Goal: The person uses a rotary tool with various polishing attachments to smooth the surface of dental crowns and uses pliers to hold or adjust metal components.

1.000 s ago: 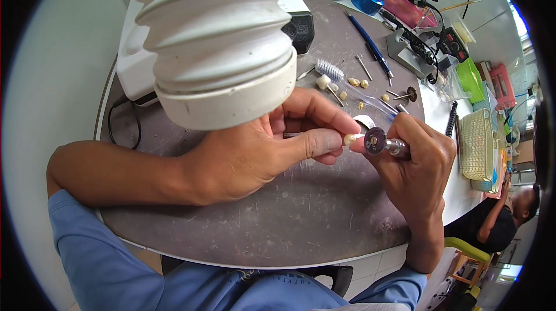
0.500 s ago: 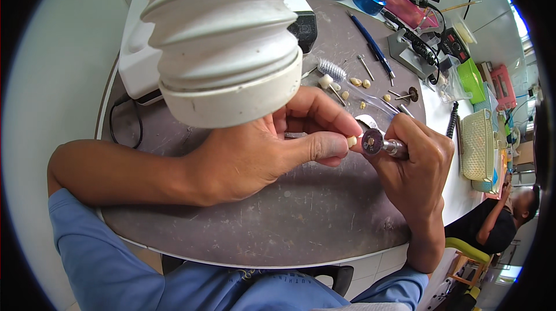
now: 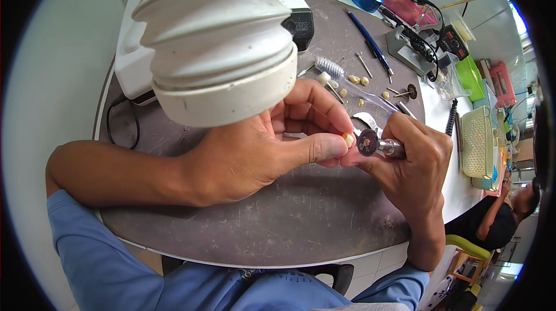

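Note:
Between the thumb and fingertips of my left hand (image 3: 249,163) is a small yellowish dental crown (image 3: 347,139). My right hand (image 3: 420,160) is wrapped round a metal rotary handpiece (image 3: 391,148) that points left. At its tip sits a dark round grinding wheel (image 3: 367,143), right beside the crown; I cannot tell whether the two touch. The fingertips of both hands come close together under the wheel. Just beyond, several more tooth-shaped crowns (image 3: 354,79) lie loose on the grey mat (image 3: 278,218).
A white ribbed suction hose (image 3: 214,38) hangs over my left hand. Behind the hands lie a bristle brush (image 3: 329,67), a blue pen (image 3: 370,41) and a brown wheel bur (image 3: 412,92). A handpiece stand (image 3: 408,50), cream basket (image 3: 478,143) and seated person (image 3: 492,218) are on the right.
The crown has turned slightly in my left fingertips and shows more of a yellow face. The wheel and handpiece have shifted a little to the left with my right hand.

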Motion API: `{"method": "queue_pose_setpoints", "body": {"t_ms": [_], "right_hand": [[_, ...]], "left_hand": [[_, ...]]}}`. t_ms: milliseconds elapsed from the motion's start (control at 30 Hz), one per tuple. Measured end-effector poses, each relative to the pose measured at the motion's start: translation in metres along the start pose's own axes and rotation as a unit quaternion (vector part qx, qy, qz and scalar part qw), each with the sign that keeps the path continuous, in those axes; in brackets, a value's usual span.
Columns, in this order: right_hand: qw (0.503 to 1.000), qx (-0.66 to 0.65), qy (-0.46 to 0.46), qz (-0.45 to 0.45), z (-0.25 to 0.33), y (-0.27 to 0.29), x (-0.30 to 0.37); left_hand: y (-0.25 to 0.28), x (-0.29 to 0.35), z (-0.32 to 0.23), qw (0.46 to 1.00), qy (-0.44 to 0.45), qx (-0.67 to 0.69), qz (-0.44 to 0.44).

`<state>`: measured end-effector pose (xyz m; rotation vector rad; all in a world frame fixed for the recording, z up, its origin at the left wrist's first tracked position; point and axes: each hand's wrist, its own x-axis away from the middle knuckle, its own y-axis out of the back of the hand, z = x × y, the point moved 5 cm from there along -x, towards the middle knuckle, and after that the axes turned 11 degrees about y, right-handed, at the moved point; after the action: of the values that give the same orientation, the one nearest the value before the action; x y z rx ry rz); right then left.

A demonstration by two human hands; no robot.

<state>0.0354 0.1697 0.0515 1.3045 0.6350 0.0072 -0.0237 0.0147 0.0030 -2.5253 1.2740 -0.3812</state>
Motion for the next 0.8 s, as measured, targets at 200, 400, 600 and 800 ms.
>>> {"method": "queue_pose_setpoints", "body": {"t_ms": [200, 400, 600, 800], "right_hand": [[1.0, 0.0, 0.006, 0.005, -0.0003, -0.0011, 0.0004], [1.0, 0.001, 0.002, 0.007, 0.0015, 0.0, -0.001], [0.999, 0.009, 0.024, 0.021, 0.0045, 0.0017, -0.0027], [0.999, 0.01, 0.028, 0.031, 0.0058, 0.0007, -0.003]], "left_hand": [[-0.0003, -0.0015, 0.001, 1.0, 0.011, 0.016, 0.004], [0.0011, -0.0007, -0.001, 1.0, -0.004, -0.006, -0.011], [0.0029, -0.0003, -0.0006, 1.0, 0.002, -0.004, -0.02], [0.0023, 0.0003, -0.0001, 1.0, 0.0, 0.004, -0.015]]}}
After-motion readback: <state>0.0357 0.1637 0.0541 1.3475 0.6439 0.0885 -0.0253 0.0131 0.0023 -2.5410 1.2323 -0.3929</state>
